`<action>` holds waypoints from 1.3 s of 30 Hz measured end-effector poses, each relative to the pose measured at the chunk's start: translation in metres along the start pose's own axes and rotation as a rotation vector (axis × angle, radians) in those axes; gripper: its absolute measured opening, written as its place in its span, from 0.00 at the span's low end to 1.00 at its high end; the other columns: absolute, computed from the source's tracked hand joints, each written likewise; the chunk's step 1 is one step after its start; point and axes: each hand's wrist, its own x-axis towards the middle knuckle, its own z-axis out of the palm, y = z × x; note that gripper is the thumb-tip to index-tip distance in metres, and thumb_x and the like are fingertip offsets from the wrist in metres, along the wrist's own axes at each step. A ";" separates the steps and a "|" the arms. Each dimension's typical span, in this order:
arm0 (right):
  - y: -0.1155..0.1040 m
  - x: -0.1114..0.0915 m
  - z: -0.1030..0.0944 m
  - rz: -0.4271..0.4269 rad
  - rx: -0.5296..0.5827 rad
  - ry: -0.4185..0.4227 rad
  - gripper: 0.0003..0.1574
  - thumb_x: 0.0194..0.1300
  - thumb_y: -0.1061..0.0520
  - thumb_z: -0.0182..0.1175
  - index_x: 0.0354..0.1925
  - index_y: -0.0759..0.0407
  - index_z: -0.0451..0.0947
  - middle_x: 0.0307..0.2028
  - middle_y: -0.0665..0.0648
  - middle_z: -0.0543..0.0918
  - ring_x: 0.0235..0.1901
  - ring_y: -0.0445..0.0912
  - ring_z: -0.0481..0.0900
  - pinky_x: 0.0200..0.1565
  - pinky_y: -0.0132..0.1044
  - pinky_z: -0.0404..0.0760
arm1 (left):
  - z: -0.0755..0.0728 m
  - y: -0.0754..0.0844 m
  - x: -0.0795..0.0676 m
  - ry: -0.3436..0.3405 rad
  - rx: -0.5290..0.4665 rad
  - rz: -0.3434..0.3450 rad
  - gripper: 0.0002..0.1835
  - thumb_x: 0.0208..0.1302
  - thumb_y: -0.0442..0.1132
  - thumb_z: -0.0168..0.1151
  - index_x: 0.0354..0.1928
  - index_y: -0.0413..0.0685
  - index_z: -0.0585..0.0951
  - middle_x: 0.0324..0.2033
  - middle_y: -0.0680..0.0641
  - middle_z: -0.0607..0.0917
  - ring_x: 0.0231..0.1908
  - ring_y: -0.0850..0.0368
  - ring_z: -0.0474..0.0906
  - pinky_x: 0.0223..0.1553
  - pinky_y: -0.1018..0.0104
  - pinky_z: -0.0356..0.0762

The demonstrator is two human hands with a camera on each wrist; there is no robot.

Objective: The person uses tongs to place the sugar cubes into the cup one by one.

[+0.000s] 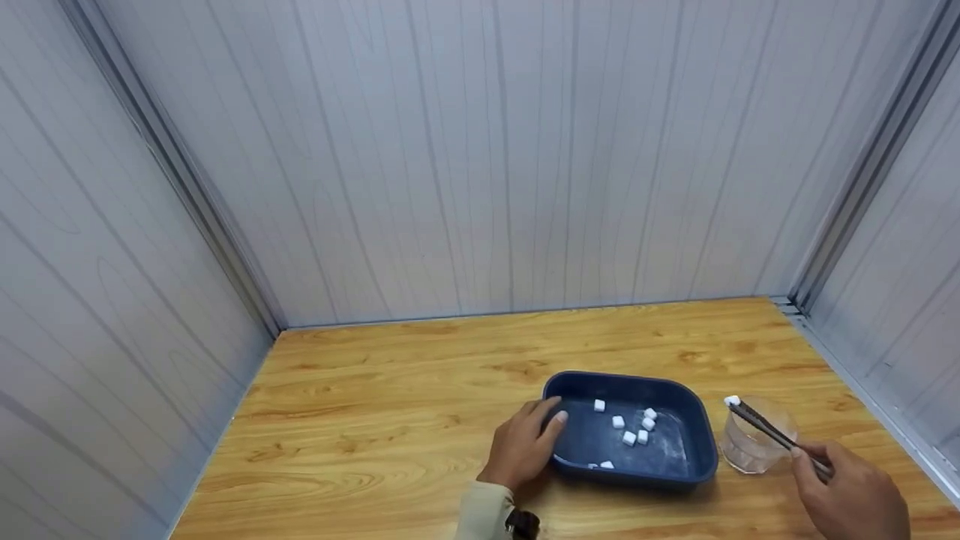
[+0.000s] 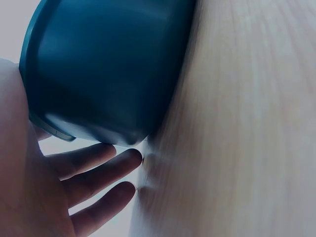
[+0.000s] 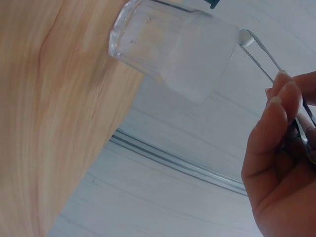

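Drop risk: white cube (image 1: pixel 732 401) at clear glass tumbler (image 1: pixel 742 451), upon slackening right hand (image 1: pixel 855 489) gripping grey metal tongs (image 1: pixel 763 427); left hand (image 1: pixel 521 444) relaxed.

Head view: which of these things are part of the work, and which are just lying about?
Seemingly part of the work:
tongs, in the right hand
white cube, in the tongs' tips
other cubes, inside the tray
tray, touched by the left hand
glass, beside the tray

Just surroundings:
table
walls

High forward-down head view; close sideways wrist views; shared table (image 1: pixel 337 420).
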 end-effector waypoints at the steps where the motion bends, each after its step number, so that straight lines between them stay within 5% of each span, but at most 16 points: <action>1: 0.001 0.000 -0.001 0.024 -0.010 -0.013 0.13 0.58 0.53 0.60 0.34 0.64 0.81 0.27 0.61 0.83 0.25 0.56 0.80 0.22 0.46 0.70 | 0.000 0.000 0.000 -0.001 -0.002 -0.001 0.31 0.66 0.68 0.32 0.62 0.66 0.71 0.56 0.55 0.74 0.55 0.57 0.71 0.54 0.54 0.68; 6: 0.004 0.002 -0.005 0.110 -0.046 -0.054 0.15 0.60 0.53 0.58 0.36 0.66 0.80 0.27 0.62 0.82 0.26 0.56 0.79 0.24 0.47 0.71 | 0.001 0.001 0.000 0.006 -0.007 0.004 0.30 0.66 0.67 0.32 0.62 0.66 0.71 0.55 0.55 0.75 0.55 0.57 0.71 0.54 0.54 0.68; 28: 0.014 0.005 -0.007 0.164 -0.063 -0.074 0.15 0.60 0.53 0.57 0.34 0.65 0.80 0.26 0.63 0.83 0.26 0.59 0.80 0.25 0.51 0.72 | -0.001 0.000 -0.001 0.017 0.002 0.020 0.30 0.67 0.66 0.33 0.62 0.65 0.72 0.55 0.55 0.75 0.54 0.57 0.72 0.53 0.55 0.69; 39: 0.013 0.007 -0.008 0.096 -0.071 -0.070 0.14 0.59 0.55 0.57 0.31 0.65 0.81 0.23 0.59 0.82 0.22 0.56 0.79 0.23 0.50 0.73 | 0.000 -0.001 0.000 0.013 -0.004 0.010 0.30 0.67 0.67 0.32 0.61 0.66 0.72 0.54 0.56 0.75 0.53 0.57 0.73 0.53 0.54 0.69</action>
